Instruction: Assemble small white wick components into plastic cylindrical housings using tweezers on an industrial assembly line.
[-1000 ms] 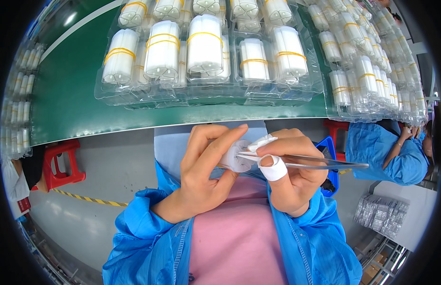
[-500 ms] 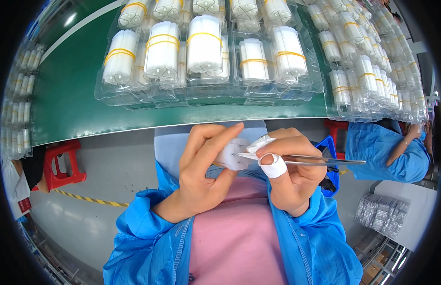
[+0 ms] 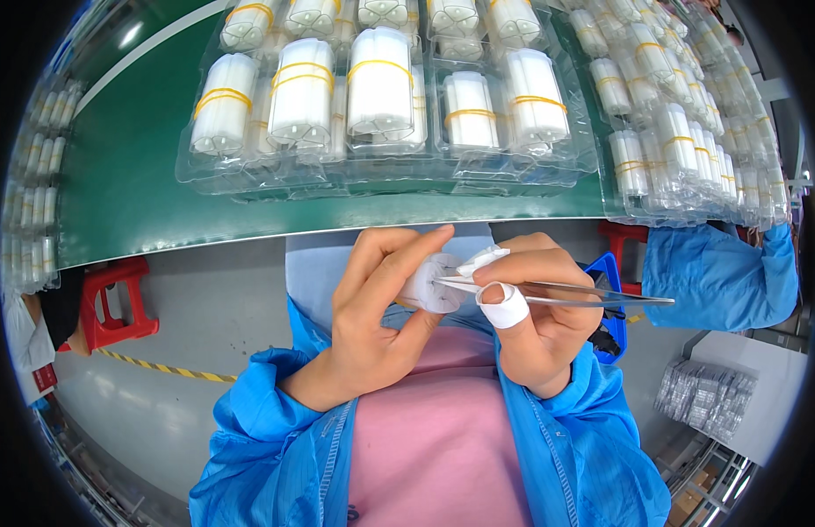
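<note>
My left hand (image 3: 377, 312) is closed around a bundle of white translucent tubes (image 3: 436, 285), its round end turned toward my right hand. A yellow band shows slightly at the bundle's side. Pinched in my right hand (image 3: 544, 307) is a pair of metal tweezers (image 3: 557, 295), with the tips at the end face of the bundle. Whether the tips grip anything there is too small to tell. White tape wraps the thumb (image 3: 504, 307) and a finger of my right hand. Both hands are just in front of the green table's near edge (image 3: 337, 230).
Clear plastic trays (image 3: 381, 171) of banded white tube bundles are stacked on the table ahead. More stacks (image 3: 680, 149) stand at the right. A blue bin (image 3: 611, 334) is beside my right arm, a red stool (image 3: 118, 303) at the left. A co-worker's blue sleeve (image 3: 715, 277) shows at right.
The tweezer tips have shifted slightly at the bundle's end, and their arms look a little further apart. At the right, the co-worker's arm has moved and the bare forearm is now hidden.
</note>
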